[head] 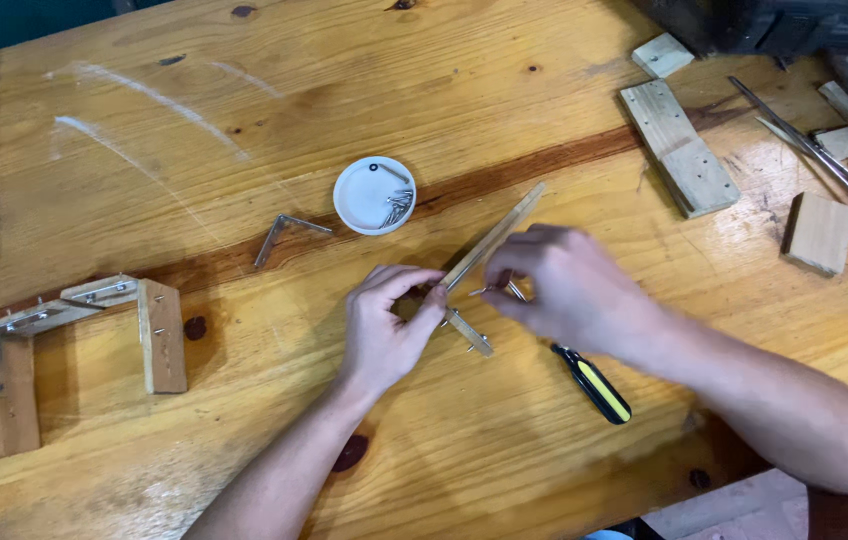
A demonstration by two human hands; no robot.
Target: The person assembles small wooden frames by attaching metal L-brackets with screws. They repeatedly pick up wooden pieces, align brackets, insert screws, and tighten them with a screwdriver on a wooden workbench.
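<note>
Our left hand (384, 330) pinches the thin pale wooden strip (494, 240) at its near end; our right hand (569, 290), just beside, grips a small silver screw (481, 291) between its fingertips.

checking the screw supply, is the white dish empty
No, the white dish holds several screws along its right side.

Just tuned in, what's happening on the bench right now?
A person works at a wooden workbench. The left hand steadies a thin wooden strip, while the right hand pinches a small screw beside it. A black-and-yellow screwdriver lies under the right wrist. A white dish of screws and a loose metal bracket sit behind; a bracketed wooden frame rests far left.
</note>
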